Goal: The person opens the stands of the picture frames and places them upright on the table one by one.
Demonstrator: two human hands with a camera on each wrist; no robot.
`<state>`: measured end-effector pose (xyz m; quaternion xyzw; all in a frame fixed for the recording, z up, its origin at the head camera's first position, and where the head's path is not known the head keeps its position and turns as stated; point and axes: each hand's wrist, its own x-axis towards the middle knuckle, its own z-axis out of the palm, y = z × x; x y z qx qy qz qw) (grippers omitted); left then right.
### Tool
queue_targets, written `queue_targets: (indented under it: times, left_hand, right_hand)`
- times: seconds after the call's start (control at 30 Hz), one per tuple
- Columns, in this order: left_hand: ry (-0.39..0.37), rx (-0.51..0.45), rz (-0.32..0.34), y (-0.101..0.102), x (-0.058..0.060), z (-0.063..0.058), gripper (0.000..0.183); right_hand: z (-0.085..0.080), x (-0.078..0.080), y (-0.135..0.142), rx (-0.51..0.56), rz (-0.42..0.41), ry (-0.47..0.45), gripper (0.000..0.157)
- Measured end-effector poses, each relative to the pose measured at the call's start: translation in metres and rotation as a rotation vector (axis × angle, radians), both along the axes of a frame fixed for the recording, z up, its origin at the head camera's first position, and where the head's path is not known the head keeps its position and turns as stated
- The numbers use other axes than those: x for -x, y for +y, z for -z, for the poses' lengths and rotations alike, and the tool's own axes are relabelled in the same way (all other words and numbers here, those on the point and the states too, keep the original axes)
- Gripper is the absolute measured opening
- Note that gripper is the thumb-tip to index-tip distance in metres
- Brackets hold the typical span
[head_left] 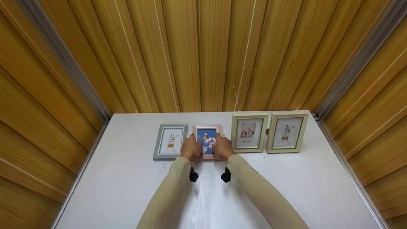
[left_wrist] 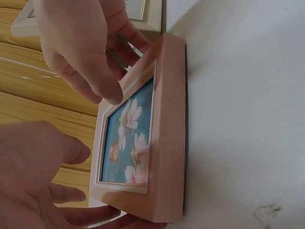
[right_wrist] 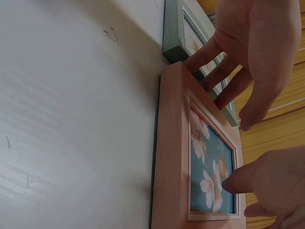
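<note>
A pink picture frame (head_left: 207, 157) with a blue flower picture rests its near edge on the white table. My left hand (head_left: 190, 147) is at its left side; in the left wrist view, the left fingers (left_wrist: 90, 215) reach along that side, with the thumb off the picture. On the opposite side, my right hand (head_left: 224, 146) has its fingers beside the frame and its thumb over the rim. The right wrist view shows that thumb (right_wrist: 240, 179) in front of the picture. Just left stands a grey-green frame (head_left: 157, 149) with a potted plant picture.
Two cream picture frames, one with a flower picture (head_left: 249, 133) and one with a plant picture (head_left: 287, 133), stand side by side on the right. The white table (head_left: 127, 184) ends at a wood-patterned wall (head_left: 210, 63), with similar panels on both sides.
</note>
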<state>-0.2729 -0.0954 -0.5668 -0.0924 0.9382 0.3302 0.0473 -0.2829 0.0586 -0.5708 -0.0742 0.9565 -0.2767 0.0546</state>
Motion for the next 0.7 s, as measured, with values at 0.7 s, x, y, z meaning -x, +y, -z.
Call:
queue_targets:
  times: [0.7]
  left_hand:
    - [-0.04, 0.007, -0.093, 0.0017, -0.0025, 0.0061, 0.031]
  right_hand:
    - [0.0052, -0.0099, 0.0014, -0.139, -0.071, 0.059, 0.025]
